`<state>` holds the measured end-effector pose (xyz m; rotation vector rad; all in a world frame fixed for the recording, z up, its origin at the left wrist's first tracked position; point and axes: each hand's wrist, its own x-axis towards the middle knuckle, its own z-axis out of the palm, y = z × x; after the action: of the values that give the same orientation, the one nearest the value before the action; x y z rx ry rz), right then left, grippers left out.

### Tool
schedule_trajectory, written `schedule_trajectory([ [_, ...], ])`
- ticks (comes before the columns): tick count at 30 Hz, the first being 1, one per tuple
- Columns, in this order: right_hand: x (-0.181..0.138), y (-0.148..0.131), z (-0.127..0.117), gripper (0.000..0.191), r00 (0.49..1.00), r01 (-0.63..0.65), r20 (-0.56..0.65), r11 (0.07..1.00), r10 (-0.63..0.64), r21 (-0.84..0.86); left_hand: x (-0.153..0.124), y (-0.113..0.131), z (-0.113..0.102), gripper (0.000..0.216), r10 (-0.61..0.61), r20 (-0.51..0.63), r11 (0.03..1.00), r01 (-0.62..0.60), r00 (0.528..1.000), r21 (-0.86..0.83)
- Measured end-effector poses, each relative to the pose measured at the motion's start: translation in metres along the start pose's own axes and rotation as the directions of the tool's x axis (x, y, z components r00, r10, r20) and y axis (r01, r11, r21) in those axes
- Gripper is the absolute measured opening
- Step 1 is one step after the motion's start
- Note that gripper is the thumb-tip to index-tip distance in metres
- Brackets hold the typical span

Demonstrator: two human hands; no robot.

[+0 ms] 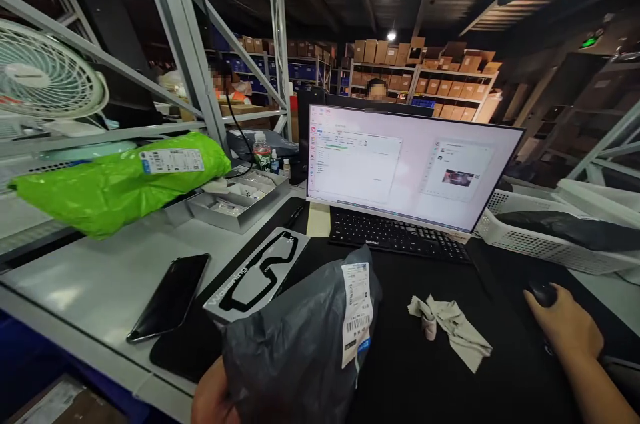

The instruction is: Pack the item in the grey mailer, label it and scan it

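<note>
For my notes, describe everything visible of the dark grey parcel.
The dark grey parcel looks like crinkled, shiny plastic, with a white label bearing print, barcodes and a blue patch near its right edge. The left hand holds it, tilted, at lower left, over the black mat; its lower end leaves the frame, so contact with the mat is unclear.

A dark grey, glossy plastic mailing bag [290, 337], wrinkled and bulging, is held in the left hand [215, 394], its top tapering to a peaked corner. A white paper label [356, 304] with printed barcodes and a blue patch runs lengthwise down its right side. A black, rounded computer mouse [543, 293] sits partly covered by the right hand [575, 327].
</note>
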<state>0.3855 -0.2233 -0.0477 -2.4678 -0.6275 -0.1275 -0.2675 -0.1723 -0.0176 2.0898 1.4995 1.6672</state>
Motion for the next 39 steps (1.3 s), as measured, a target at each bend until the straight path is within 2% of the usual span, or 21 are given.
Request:
schedule_trajectory([
  [3, 0.002, 0.001, 0.006, 0.092, 1.0, 0.017, -0.005, 1.0, -0.017, 0.018, 0.0, 0.0, 0.0, 0.036, 0.001, -0.028, 0.999, 0.0, 1.0, 0.045],
  [8, 0.011, 0.012, 0.019, 0.092, 0.992, 0.129, 0.001, 0.991, -0.129, 0.038, 0.001, -0.005, 0.001, 0.038, 0.227, -0.043, 0.973, -0.225, 0.973, 0.042],
  [14, 0.02, 0.021, 0.028, 0.092, 0.973, 0.227, 0.023, 0.972, -0.228, 0.056, 0.001, -0.005, 0.0, 0.04, 0.342, -0.03, 0.936, -0.338, 0.939, 0.102],
  [20, 0.027, 0.022, 0.032, 0.085, 0.95, 0.299, 0.081, 0.954, -0.3, 0.032, 0.005, 0.002, 0.0, 0.041, 0.389, -0.04, 0.918, -0.383, 0.92, 0.103],
  [24, 0.036, 0.032, 0.044, 0.081, 0.925, 0.376, 0.042, 0.926, -0.378, 0.038, 0.013, 0.011, 0.0, 0.043, 0.423, -0.058, 0.903, -0.416, 0.904, 0.103],
  [27, 0.04, 0.035, 0.048, 0.081, 0.923, 0.383, 0.028, 0.923, -0.384, 0.026, 0.018, 0.019, -0.001, 0.041, 0.446, -0.06, 0.894, -0.44, 0.893, 0.087],
  [30, 0.038, 0.031, 0.046, 0.083, 0.925, 0.376, 0.039, 0.926, -0.377, 0.024, 0.019, 0.023, -0.002, 0.038, 0.426, -0.049, 0.902, -0.42, 0.903, 0.096],
  [37, 0.031, 0.028, 0.043, 0.074, 0.915, 0.403, 0.01, 0.914, -0.404, 0.047, 0.018, 0.015, 0.0, 0.048, 0.455, -0.022, 0.888, -0.452, 0.89, 0.08],
  [39, 0.033, 0.032, 0.046, 0.073, 0.907, 0.419, 0.006, 0.906, -0.42, 0.049, 0.013, 0.006, 0.001, 0.044, 0.447, -0.056, 0.891, -0.44, 0.893, 0.113],
])
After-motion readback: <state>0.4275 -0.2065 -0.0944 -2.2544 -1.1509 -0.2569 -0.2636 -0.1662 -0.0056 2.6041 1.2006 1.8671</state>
